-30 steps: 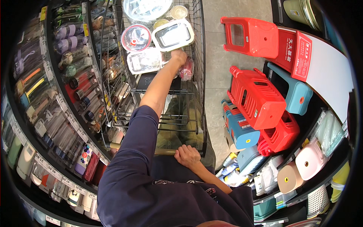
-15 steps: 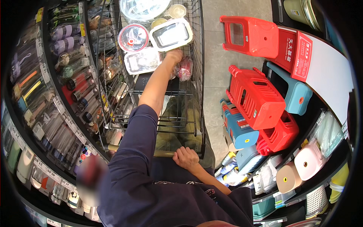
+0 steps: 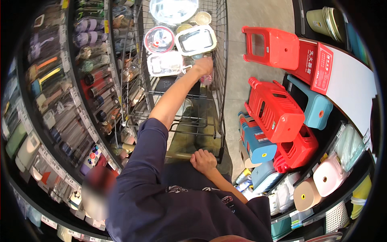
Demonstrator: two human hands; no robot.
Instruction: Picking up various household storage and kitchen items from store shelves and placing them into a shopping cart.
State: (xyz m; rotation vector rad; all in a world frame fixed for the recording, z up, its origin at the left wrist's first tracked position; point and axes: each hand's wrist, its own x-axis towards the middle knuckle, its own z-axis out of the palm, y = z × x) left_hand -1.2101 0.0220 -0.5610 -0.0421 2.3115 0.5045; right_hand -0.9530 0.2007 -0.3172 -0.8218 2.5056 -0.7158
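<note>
My left hand [image 3: 203,65] reaches far into a wire shopping cart [image 3: 224,92], near its right side. Its fingers are curled downward over a red, clear-wrapped item [image 3: 206,80], partly hidden beneath it; what the fingers hold is not visible. Just beyond stands a rectangular clear food container [image 3: 196,40] with a pale yellow rim. To its left are a round container [image 3: 159,39] with a red rim and a white-rimmed rectangular container [image 3: 165,63]. A large round clear container [image 3: 174,10] lies at the top. My right hand [image 3: 203,161] is closed on the cart handle [image 3: 177,155].
Shelves of bottles and packaged goods [image 3: 60,117] line the left, close to the cart. On the right, red plastic stools [image 3: 276,109] and blue stools [image 3: 260,150] stand on the tiled floor [image 3: 236,88]. Behind them, a shelf holds pink and beige bins [image 3: 328,175].
My left hand has shifted right, from beside the red wrapped item to over it. The view has swung slightly, so the cart appears farther right. My right hand stays at the handle.
</note>
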